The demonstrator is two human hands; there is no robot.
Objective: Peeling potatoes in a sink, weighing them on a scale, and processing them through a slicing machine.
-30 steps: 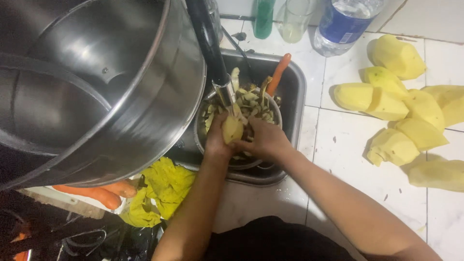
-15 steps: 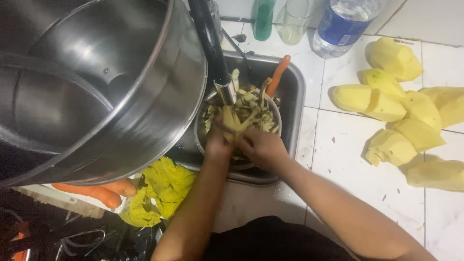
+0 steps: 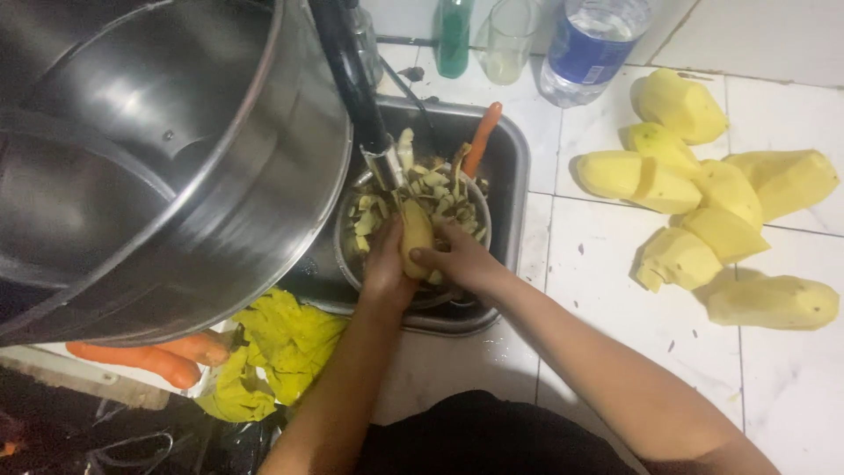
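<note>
Over the small steel sink, I am holding a half-peeled potato just above a metal bowl heaped with peelings. My left hand is wrapping around the potato's left side, fingers curled closed on it, and my right hand is pressing against its right side with the fingers bent in; I cannot tell whether anything else is tucked inside that hand. A dark tap is reaching down to the bowl, its metal tip just above the peelings. One carrot is leaning upright in the sink's far corner. On the white tiled counter to my right, several peeled yellow potatoes are lying close together. A big steel pot is tilting over the left side, close to the camera. Below it, a yellow cloth is lying crumpled beside two more carrots. A green bottle, a glass and a water bottle are standing at the back.
</note>
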